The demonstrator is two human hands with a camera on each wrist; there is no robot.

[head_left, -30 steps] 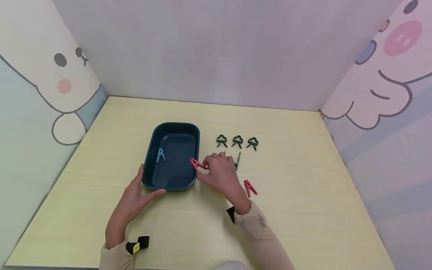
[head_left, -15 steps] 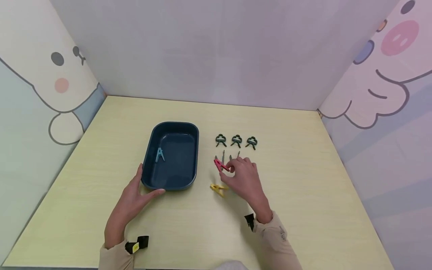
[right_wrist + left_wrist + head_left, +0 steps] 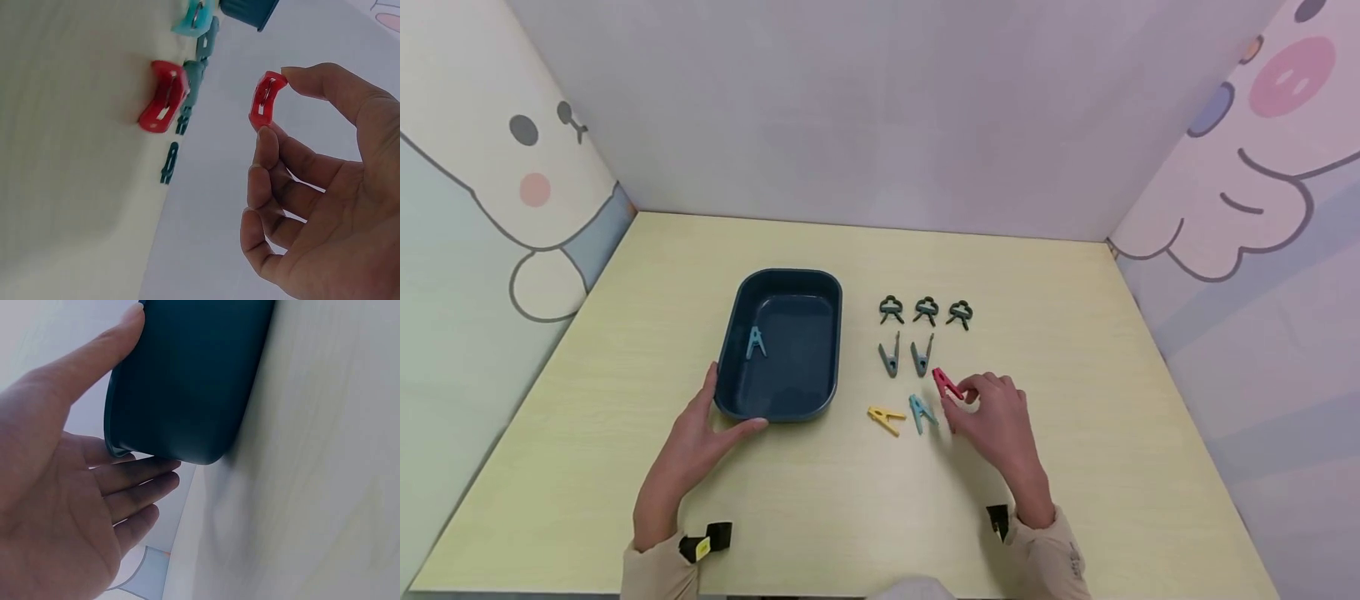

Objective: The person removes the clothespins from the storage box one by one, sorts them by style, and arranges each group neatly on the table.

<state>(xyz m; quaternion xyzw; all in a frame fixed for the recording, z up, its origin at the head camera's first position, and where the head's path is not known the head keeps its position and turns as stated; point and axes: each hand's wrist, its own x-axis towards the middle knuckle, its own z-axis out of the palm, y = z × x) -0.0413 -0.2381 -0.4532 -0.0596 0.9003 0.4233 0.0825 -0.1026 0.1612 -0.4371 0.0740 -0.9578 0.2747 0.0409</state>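
In the head view, my right hand [image 3: 996, 421] pinches a red clothespin [image 3: 946, 383] between thumb and fingers, above the table. The right wrist view shows the same held clothespin [image 3: 267, 99], with a second red clothespin [image 3: 165, 97] on the table; my hand hides that one from the head camera. My left hand [image 3: 696, 450] rests against the near left corner of a dark blue tray [image 3: 838, 350], fingers fairly straight along the side and thumb at the near wall. Inside the tray lies a light blue clothespin [image 3: 756, 342].
Right of the tray lie a yellow clothespin [image 3: 886, 419] and a light blue one [image 3: 922, 412]. Behind them are two grey-green clips [image 3: 890, 358], then a row of three dark green clips [image 3: 927, 309]. Walls enclose the table [image 3: 1037, 333] at the back and sides.
My right hand has carried the red clothespin from the tray's right edge rightward and toward me, uncovering the grey-green clips and the yellow and light blue clothespins. My left hand stays at the tray.
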